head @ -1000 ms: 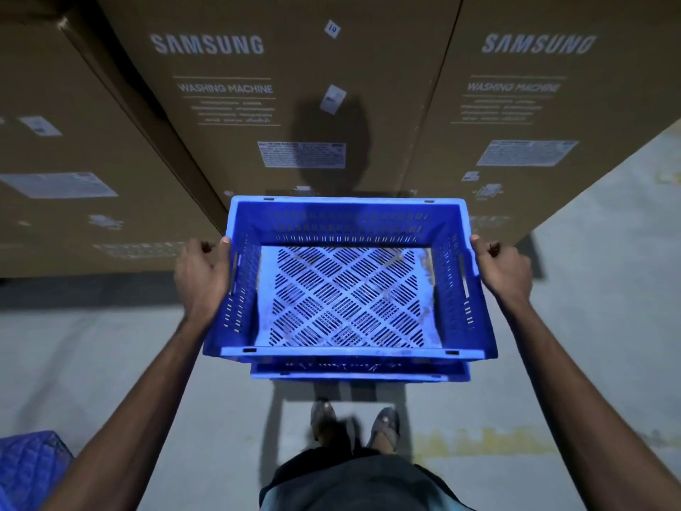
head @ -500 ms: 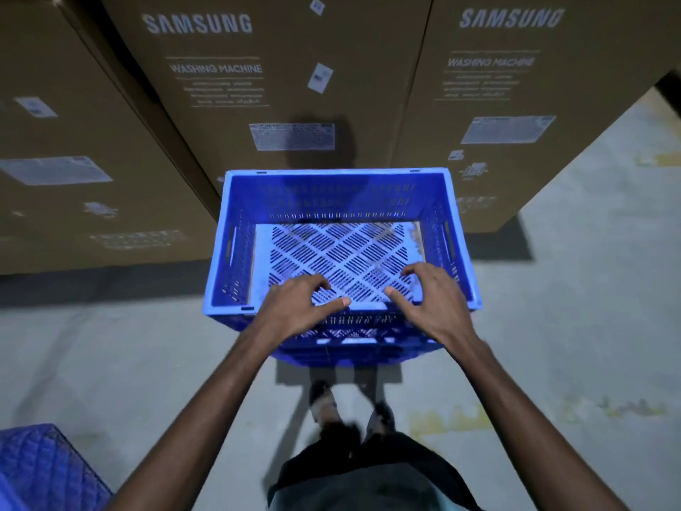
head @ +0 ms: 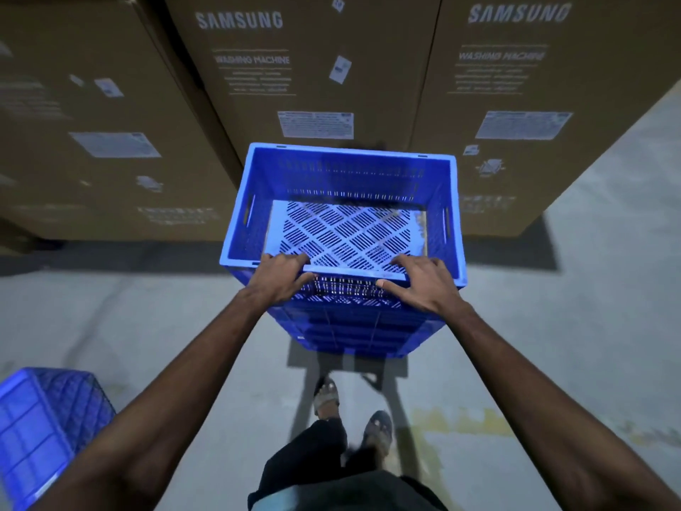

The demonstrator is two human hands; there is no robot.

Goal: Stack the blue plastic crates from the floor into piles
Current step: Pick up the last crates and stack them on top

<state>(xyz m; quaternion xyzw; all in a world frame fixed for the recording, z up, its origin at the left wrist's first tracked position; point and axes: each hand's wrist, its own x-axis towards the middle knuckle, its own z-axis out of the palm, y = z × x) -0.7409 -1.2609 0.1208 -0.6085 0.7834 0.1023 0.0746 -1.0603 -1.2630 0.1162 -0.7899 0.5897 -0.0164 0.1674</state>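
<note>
A pile of blue plastic crates (head: 353, 326) stands on the concrete floor in front of me, close to tall cardboard boxes. The top crate (head: 346, 178) sits nested on the pile, and its slotted white-lit bottom shows. My left hand (head: 282, 280) grips the left part of the near rim, fingers hooked over the edge and thumb on the outer wall. My right hand (head: 423, 285) grips the right part of the same rim in the same way. Another blue crate (head: 33, 429) lies on the floor at the lower left.
Large brown Samsung washing machine boxes (head: 317, 75) form a wall right behind the pile and to the left. Grey concrete floor (head: 589, 307) stretches to the right. My feet (head: 350, 411) stand just behind the pile.
A second ago my hands held the top crate by its two side walls above the pile. They have let go of the sides and moved onto the near rim, which they now grip.
</note>
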